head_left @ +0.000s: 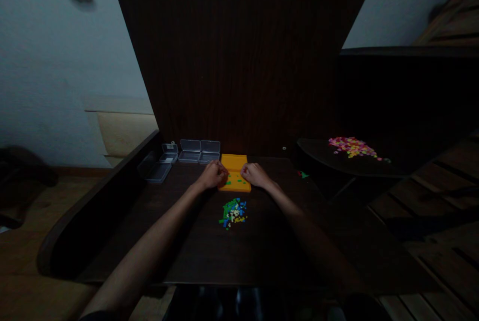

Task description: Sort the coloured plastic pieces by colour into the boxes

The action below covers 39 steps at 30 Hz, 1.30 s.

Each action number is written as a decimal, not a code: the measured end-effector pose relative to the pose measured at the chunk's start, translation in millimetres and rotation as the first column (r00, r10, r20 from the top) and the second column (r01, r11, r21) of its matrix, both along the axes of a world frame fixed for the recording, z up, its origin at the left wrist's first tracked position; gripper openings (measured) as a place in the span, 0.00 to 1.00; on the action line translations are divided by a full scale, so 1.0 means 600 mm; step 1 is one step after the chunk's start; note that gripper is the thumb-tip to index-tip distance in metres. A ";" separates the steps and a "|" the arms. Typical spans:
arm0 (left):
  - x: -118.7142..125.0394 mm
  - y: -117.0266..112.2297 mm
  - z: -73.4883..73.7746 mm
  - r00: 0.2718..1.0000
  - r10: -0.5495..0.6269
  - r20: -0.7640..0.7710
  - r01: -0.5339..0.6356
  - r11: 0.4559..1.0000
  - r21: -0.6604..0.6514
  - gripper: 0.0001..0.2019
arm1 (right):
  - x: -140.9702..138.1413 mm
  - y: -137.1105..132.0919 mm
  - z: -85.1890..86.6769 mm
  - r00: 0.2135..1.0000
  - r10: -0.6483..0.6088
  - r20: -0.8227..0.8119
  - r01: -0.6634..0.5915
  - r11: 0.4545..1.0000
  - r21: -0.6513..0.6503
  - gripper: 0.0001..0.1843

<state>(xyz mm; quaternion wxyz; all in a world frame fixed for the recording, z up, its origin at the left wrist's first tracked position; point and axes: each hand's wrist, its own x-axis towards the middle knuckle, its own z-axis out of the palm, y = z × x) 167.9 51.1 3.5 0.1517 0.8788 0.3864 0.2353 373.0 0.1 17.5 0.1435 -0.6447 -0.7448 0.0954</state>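
Note:
An orange hinged case (234, 189) lies open on the dark desk, with several small green pieces in its near half. My left hand (214, 174) is at the case's left side, fingers curled together near the hinge. Across from it, my right hand (255, 174) rests at the right edge, its fingers also bent closed. Whatever either hand may pinch is too small and dark to make out. Nearer to me sits a loose pile of tiny building bricks (234, 212) in green, blue, white and yellow.
Open clear plastic boxes (190, 156) stand at the back left, with another clear box (158, 172) beside them. On a raised side shelf (314, 154) at right lies a heap of pink and yellow pieces (354, 147). A green piece (304, 174) lies below that shelf.

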 end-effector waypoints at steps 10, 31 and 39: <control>-0.046 -0.065 0.014 0.992 -0.037 0.121 0.045 0.997 -0.067 0.09 | -0.008 0.007 -0.012 0.995 -0.050 0.082 0.054 0.997 -0.049 0.10; -0.064 -0.143 -0.021 0.972 -0.190 0.139 0.212 0.964 -0.162 0.09 | -0.001 -0.020 0.003 0.986 0.066 0.151 -0.055 0.995 -0.077 0.19; -0.065 -0.149 -0.027 0.969 -0.188 0.158 0.211 0.967 -0.143 0.09 | -0.010 -0.006 -0.002 0.982 0.035 0.185 -0.018 0.995 -0.093 0.16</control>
